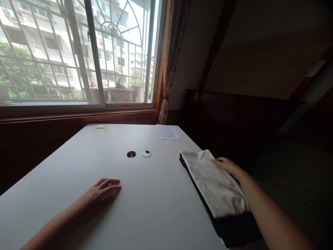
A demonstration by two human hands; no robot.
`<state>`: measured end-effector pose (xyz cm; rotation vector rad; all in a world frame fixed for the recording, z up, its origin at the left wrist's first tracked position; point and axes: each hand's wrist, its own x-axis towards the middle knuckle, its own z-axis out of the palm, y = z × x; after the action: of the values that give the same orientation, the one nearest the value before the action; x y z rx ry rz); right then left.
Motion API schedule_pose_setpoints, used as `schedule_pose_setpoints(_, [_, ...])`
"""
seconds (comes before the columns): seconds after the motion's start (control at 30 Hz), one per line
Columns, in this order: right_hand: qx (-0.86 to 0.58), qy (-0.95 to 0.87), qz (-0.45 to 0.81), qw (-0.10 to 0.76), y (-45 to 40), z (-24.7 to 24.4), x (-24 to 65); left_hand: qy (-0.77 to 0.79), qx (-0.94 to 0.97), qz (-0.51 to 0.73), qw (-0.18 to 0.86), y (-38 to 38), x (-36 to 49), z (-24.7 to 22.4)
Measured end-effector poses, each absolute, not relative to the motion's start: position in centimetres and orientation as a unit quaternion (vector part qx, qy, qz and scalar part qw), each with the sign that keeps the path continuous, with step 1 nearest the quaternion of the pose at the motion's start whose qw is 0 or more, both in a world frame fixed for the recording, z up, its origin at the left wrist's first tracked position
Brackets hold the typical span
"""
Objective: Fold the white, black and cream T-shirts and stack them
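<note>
My left hand (105, 189) rests on the white tabletop (145, 198), fingers spread and slightly bent, holding nothing. At the table's right edge, a folded beige cloth (210, 180) with soft creases lies on top of folded black cloth (234, 229). My right hand (230, 167) is at the far right edge of the beige cloth, closed on it, with one fingertip showing on top. Its other fingers are partly hidden. The kind of garment, if it is one, cannot be made out.
Printed papers (168, 132) lie at the table's far right corner, and a yellow sticky note (101, 126) at the far left. Mid-table are a round cable hole (131, 154) and a round cover (147, 153). A barred window (117, 62) and a tied curtain (165, 100) stand behind.
</note>
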<state>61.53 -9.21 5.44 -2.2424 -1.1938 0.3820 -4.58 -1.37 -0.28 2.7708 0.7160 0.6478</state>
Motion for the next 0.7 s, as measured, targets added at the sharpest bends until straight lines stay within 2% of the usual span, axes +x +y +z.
schedule_pose_setpoints(0.27, [-0.856,-0.412,0.091,0.298,-6.8,4.4,63.6,0.261,0.938,0.196,0.117,-1.2,-4.6,-0.5])
schedule_pose_setpoints(0.57, [-0.882,-0.399,0.024,0.250,-8.2,3.0,64.0,0.263,0.929,0.230,0.117,-0.8,-4.7,-1.7])
schedule_pose_setpoints(0.7, [-0.856,-0.454,-0.144,0.202,-10.5,2.3,60.8,0.256,0.939,0.205,0.108,-0.6,-4.9,-1.6])
